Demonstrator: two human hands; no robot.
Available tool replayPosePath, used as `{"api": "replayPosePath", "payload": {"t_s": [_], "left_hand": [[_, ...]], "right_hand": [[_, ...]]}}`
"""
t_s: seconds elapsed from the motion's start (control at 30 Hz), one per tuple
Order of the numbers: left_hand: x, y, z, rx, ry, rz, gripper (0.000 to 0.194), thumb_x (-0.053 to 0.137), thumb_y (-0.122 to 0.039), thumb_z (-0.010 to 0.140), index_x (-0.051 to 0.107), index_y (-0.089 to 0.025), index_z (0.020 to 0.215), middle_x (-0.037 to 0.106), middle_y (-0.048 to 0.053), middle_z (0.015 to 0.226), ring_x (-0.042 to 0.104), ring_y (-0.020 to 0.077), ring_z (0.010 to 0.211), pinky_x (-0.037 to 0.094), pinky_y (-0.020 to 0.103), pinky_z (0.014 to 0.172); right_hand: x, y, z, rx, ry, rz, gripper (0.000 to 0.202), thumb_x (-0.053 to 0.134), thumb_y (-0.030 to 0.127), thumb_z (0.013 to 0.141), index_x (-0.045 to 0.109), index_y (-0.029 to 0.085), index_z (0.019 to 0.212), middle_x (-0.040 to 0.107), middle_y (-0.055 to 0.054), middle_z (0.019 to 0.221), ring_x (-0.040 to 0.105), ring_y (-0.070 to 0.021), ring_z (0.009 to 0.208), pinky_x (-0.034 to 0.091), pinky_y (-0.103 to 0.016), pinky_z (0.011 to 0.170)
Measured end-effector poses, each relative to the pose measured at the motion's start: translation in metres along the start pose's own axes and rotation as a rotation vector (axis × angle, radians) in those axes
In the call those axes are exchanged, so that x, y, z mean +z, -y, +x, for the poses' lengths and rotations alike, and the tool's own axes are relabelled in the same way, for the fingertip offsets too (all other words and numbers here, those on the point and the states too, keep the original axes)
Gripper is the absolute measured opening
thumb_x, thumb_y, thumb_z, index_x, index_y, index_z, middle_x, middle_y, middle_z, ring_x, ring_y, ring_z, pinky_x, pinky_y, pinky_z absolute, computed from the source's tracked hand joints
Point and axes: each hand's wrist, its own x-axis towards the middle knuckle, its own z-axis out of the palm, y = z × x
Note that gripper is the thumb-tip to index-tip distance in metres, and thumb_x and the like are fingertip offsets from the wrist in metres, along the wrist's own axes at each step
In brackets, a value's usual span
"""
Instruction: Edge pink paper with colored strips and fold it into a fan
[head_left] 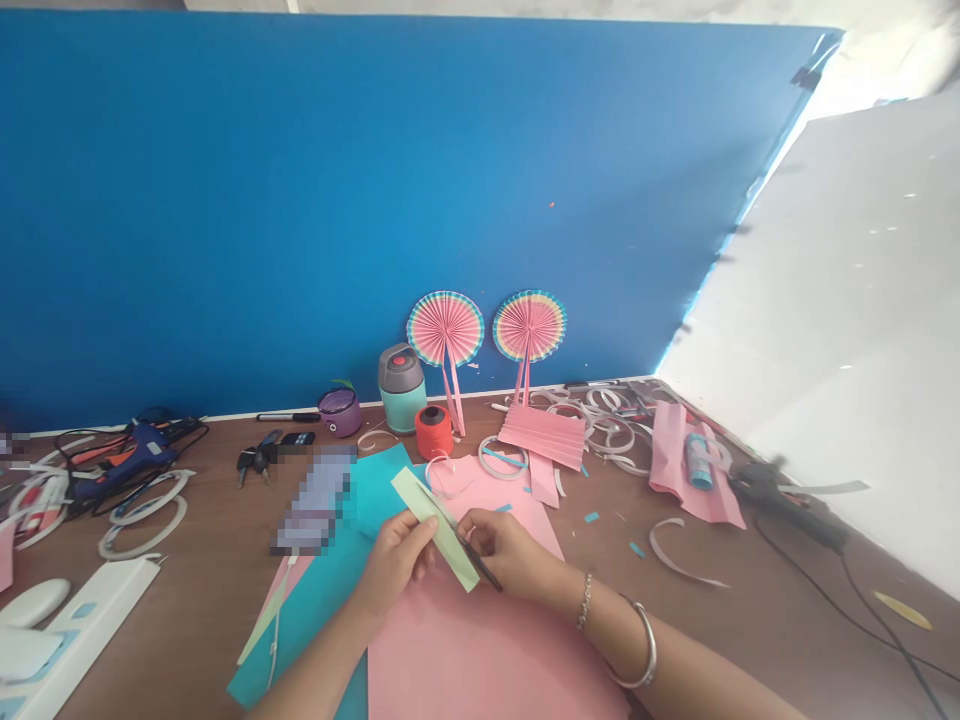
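Note:
A pale green paper strip point(448, 548) is pinched by my left hand point(401, 550), thumb on top. My right hand point(510, 548) grips dark scissors point(481, 566), whose blades lie along the strip; the handles are mostly hidden by my fingers. Both hands are above a large pink paper sheet point(480, 650), which partly covers a teal sheet point(337, 590). Just beyond them are a pleated pink paper piece point(541, 436) and a red spool point(434, 432). Two round pleated paper fans point(445, 330) lean against the blue partition.
A purple cup point(340, 412) and a teal-grey flask point(403, 390) stand at the back. To the left are a blue glue gun point(142, 450), keys point(257, 457) and a white power strip point(97, 630). Curled white strips point(611, 435) and another glue gun point(787, 505) lie to the right.

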Motion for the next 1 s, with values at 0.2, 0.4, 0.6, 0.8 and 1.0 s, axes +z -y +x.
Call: {"api": "replayPosePath", "payload": {"t_s": [0.2, 0.4, 0.6, 0.8, 1.0], "left_hand": [[-0.0004, -0.0009, -0.0002, -0.012, 0.005, 0.007, 0.034, 0.061, -0.049, 0.072, 0.053, -0.018, 0.062, 0.047, -0.006, 0.047, 0.038, 0.0072, 0.041, 0.027, 0.02, 0.043], [0.0015, -0.0035, -0.002, -0.026, 0.042, 0.013, 0.035, 0.061, -0.05, 0.071, 0.054, -0.017, 0.062, 0.045, -0.006, 0.045, 0.036, 0.0071, 0.041, 0.026, 0.02, 0.043], [0.0021, -0.0044, -0.0024, -0.044, 0.047, 0.006, 0.035, 0.063, -0.051, 0.069, 0.056, -0.017, 0.062, 0.044, -0.006, 0.044, 0.036, 0.0072, 0.041, 0.025, 0.019, 0.041], [0.0035, -0.0013, -0.0032, -0.079, 0.119, 0.024, 0.036, 0.063, -0.052, 0.068, 0.055, -0.018, 0.063, 0.042, -0.006, 0.044, 0.034, 0.0073, 0.041, 0.022, 0.02, 0.041], [0.0036, -0.0016, -0.0032, -0.091, 0.14, 0.027, 0.037, 0.063, -0.053, 0.067, 0.056, -0.017, 0.064, 0.043, -0.006, 0.044, 0.034, 0.0071, 0.041, 0.022, 0.021, 0.041]], "right_hand": [[0.0, 0.0008, 0.0, -0.003, -0.002, -0.003, 0.012, 0.056, 0.015, 0.068, 0.053, 0.017, 0.08, 0.047, 0.01, 0.044, 0.036, -0.0045, 0.037, 0.026, -0.015, 0.038], [0.0001, -0.0024, 0.0005, -0.008, -0.002, 0.001, 0.016, 0.056, 0.014, 0.066, 0.054, 0.017, 0.081, 0.046, 0.01, 0.045, 0.037, -0.0045, 0.038, 0.027, -0.015, 0.038], [-0.0001, -0.0022, 0.0001, -0.008, -0.004, 0.005, 0.014, 0.057, 0.016, 0.067, 0.053, 0.018, 0.08, 0.046, 0.01, 0.044, 0.035, -0.0044, 0.037, 0.026, -0.015, 0.037], [0.0006, -0.0053, 0.0016, -0.014, -0.005, 0.001, 0.016, 0.059, 0.016, 0.068, 0.054, 0.017, 0.083, 0.046, 0.01, 0.046, 0.039, -0.0051, 0.039, 0.028, -0.016, 0.038], [-0.0003, -0.0032, 0.0005, -0.017, -0.009, -0.002, 0.015, 0.057, 0.017, 0.069, 0.054, 0.017, 0.084, 0.045, 0.01, 0.044, 0.037, -0.0054, 0.038, 0.028, -0.016, 0.038]]}}
